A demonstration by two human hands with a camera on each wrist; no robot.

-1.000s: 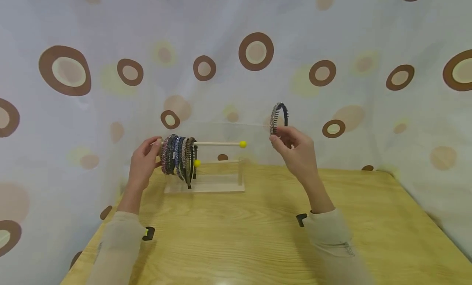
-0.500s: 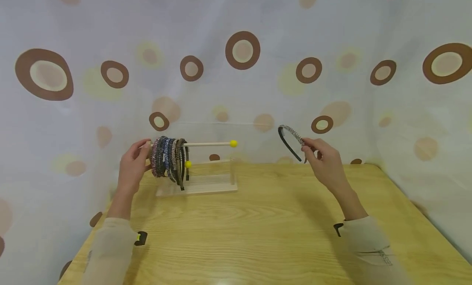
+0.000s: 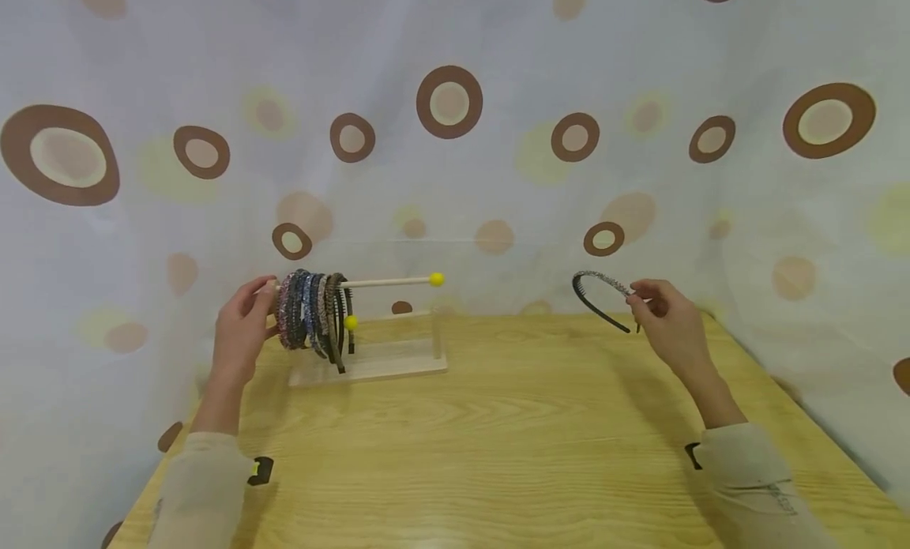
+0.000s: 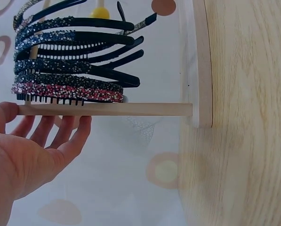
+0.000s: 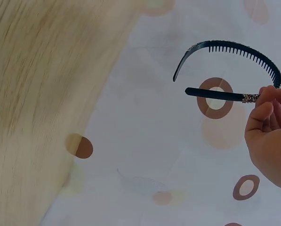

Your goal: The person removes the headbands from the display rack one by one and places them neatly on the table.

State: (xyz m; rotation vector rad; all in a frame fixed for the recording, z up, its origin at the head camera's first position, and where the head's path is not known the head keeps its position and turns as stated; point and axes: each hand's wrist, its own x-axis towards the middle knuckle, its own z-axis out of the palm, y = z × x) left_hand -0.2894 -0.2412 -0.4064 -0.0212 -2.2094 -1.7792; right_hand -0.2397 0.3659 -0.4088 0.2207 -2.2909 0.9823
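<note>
At the left of the head view, my left hand [image 3: 240,328] grips the end upright of a wooden headband rack [image 3: 401,365]. In the left wrist view its thumb and fingers bear on the upright [image 4: 145,109]. Several glittery toothed headbands [image 4: 74,89] hang bunched on the upper rod, close to that hand. Off to the right, my right hand [image 3: 671,328] pinches one silvery headband [image 5: 215,94] between thumb and fingers, held in the air above the table. Its black ends point away from the hand in the right wrist view, and its row of teeth shows.
The rack's upper rod [image 3: 387,282] sticks out to the right with a yellow ball [image 3: 437,280] at its tip. A lower yellow ball [image 3: 351,322] sits by the headbands. A spotted curtain [image 3: 512,186] stands behind the wooden table [image 3: 455,446].
My right hand has carried the headband rightward, away from the rack, and lowered and turned it. The left hand keeps its grip on the rack while the view has shifted right.
</note>
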